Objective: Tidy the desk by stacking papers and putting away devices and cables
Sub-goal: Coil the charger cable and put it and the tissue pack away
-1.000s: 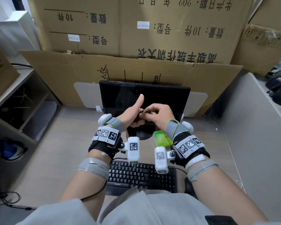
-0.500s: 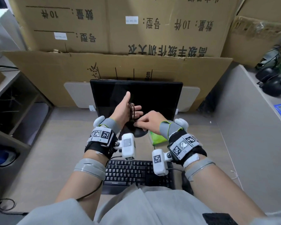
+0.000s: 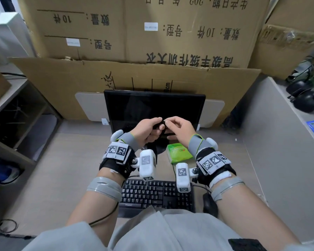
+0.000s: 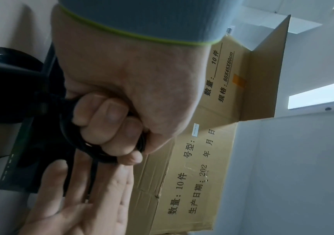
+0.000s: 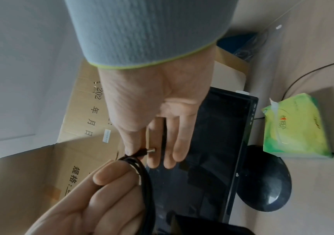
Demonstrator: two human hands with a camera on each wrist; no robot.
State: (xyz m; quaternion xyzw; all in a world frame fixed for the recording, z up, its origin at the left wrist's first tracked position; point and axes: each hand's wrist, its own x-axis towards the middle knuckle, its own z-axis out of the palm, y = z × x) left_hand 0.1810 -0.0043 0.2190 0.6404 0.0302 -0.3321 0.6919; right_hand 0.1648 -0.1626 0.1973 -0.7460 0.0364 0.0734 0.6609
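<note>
A thin black cable (image 4: 94, 151) is wound in loops round the curled fingers of my left hand (image 3: 149, 129), which grips the coil in front of the monitor. My right hand (image 3: 178, 127) pinches the cable's end, a small black plug with a metal tip (image 5: 147, 151), between thumb and forefinger right beside the coil (image 5: 142, 173). Its other fingers are stretched out. Both hands are held up above the desk, touching each other at the cable. In the head view the cable (image 3: 161, 124) shows only as a dark bit between the two hands.
A black monitor (image 3: 154, 109) on a round foot (image 5: 264, 178) stands just behind the hands. A green tissue pack (image 3: 179, 153) lies right of the foot, a black keyboard (image 3: 156, 194) and mouse (image 3: 209, 205) near me. Cardboard boxes (image 3: 152, 33) wall the back; a grey partition (image 3: 279, 142) closes the right.
My left thumb, raised before, has folded down and the hand has closed round the wound cable. My right hand has come up to the coil's top with the plug end.
</note>
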